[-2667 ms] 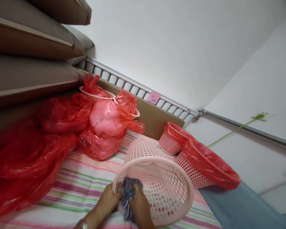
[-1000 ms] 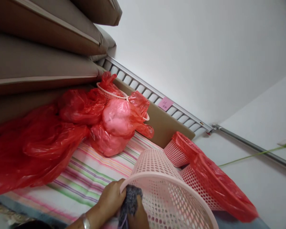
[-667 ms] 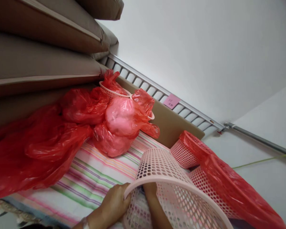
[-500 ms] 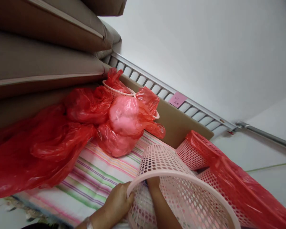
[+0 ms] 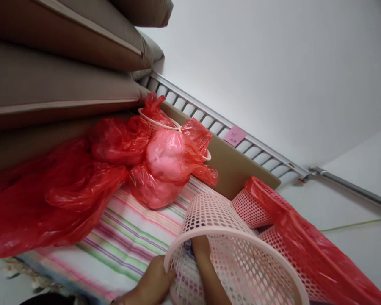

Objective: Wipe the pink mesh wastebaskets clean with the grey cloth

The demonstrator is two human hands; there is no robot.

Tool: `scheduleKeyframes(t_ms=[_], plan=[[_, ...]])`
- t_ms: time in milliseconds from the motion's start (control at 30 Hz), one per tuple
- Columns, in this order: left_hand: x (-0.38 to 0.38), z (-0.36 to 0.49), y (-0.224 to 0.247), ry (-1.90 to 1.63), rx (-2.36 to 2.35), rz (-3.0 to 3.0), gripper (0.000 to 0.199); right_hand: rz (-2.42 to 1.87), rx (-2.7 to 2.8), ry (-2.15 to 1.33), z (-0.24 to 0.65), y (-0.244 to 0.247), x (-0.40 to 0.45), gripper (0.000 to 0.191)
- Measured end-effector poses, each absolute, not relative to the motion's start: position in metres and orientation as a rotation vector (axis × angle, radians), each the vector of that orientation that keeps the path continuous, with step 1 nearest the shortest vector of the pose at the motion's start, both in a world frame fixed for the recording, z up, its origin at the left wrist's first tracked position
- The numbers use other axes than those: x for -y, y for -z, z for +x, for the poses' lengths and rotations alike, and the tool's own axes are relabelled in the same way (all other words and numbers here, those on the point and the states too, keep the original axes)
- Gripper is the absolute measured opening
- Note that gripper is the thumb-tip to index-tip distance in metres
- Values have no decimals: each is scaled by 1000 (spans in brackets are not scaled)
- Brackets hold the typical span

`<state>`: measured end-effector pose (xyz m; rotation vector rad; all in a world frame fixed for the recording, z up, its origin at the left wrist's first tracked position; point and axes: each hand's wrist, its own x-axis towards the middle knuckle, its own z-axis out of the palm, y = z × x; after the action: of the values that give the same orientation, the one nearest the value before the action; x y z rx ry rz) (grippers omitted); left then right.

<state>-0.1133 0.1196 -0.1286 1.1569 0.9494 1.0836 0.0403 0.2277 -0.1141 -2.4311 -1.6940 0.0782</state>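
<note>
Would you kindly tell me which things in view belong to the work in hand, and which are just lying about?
In use:
- basket, tipped, mouth facing the camera
- left hand, gripping its rim
- right hand, inside it
- cloth, beside the right hand, mostly hidden

Lying about:
- red plastic bags
- red-lined baskets
- cushions
- pink note

Text: pink note on slatted metal railing | two short handwritten lines, dark ink | characters too small and blurred to read with certainty | other legible lettering: none.
</note>
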Motion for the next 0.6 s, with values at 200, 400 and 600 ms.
scheduleKeyframes(t_ms=[200,400,600], plan=[[-121,-112,128,-1095,-998,1254,26,-2373,1819,-212,46,121,-169,36],[-122,-108,132,-1075,-1045,1312,27,-2310,1923,-372,69,156,-110,57],[-124,-110,130,-1041,-1104,1371,27,-2221,2006,-417,68,150,-112,58]])
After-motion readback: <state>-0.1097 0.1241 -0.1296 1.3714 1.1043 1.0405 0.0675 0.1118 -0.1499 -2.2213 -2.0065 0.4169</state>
